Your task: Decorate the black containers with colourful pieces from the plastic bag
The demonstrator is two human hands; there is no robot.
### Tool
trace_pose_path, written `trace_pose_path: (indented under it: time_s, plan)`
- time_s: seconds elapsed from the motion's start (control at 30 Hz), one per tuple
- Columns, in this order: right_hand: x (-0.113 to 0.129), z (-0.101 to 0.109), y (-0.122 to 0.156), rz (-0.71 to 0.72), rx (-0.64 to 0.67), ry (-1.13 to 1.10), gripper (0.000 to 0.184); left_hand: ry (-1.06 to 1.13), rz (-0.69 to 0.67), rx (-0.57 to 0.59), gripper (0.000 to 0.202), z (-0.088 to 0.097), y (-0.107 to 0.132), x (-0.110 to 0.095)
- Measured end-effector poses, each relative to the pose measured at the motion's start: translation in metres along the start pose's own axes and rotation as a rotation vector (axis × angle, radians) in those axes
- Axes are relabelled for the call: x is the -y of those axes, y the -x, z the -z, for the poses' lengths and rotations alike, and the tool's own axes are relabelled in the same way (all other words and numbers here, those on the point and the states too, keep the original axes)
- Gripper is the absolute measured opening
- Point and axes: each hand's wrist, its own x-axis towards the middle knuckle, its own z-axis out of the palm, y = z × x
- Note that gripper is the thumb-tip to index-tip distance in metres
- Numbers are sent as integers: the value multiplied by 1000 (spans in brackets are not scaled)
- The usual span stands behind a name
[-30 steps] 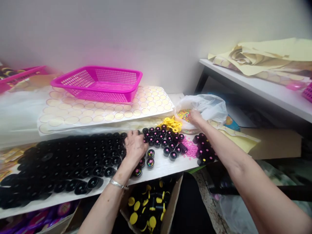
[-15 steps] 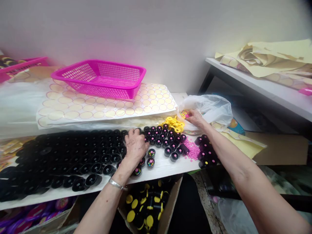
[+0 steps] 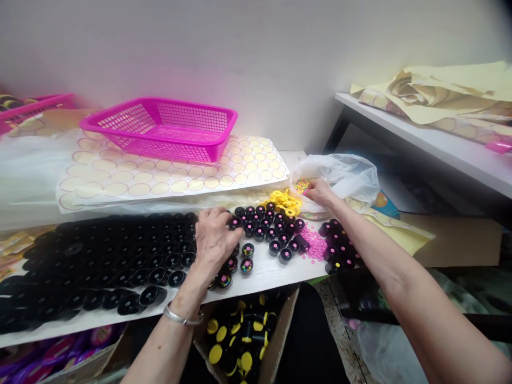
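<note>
My left hand [image 3: 216, 237] reaches over the rows of small black cups [image 3: 142, 256]. Its thumb and forefinger close round one black cup [image 3: 234, 223] with a pink dot in it. Nearer the edge stand cups holding many-coloured beads [image 3: 247, 265]. At the opening of a clear plastic bag [image 3: 340, 173], my right hand [image 3: 319, 192] has its fingers curled among multicoloured beads [image 3: 302, 185]. Something pink shows at those fingertips, too small to name. Yellow rings [image 3: 285, 201] lie in a pile left of the bag.
Loose pink beads [image 3: 314, 244] lie between two groups of cups. A pink basket [image 3: 160, 130] rests on a sticker sheet [image 3: 256, 160] behind. Below the table edge, a carton [image 3: 286, 320] holds black pots with yellow lids. A white shelf [image 3: 420, 128] juts in at the right.
My left hand has shifted slightly left, and a black cup now shows between its thumb and forefinger. My right hand stays at the bag, with more of the beads visible beside it.
</note>
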Motion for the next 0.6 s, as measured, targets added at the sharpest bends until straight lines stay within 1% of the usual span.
trace_pose_path:
  time_s: [0.1,0.17,0.23,0.3,0.37,0.47,0.6]
  plan:
    - [3,4,-3,59,98,257,16,115,20,-37,22,4,-2,-3]
    - [8,3,-6,93,145,357,15,242,93,3,24,5,-4,-8]
    - [14,0,-9,106,153,334,15,391,172,68,26,4,-6,-14]
    - [18,-4,-12,108,158,300,17,510,198,111,25,3,-9,-20]
    - [18,-6,-14,97,163,250,16,574,198,113,24,2,-11,-28]
    - [13,-3,-10,81,160,129,14,644,197,134,25,0,-15,-36]
    - [5,4,3,68,133,-61,22,730,213,180,32,-8,-17,-42]
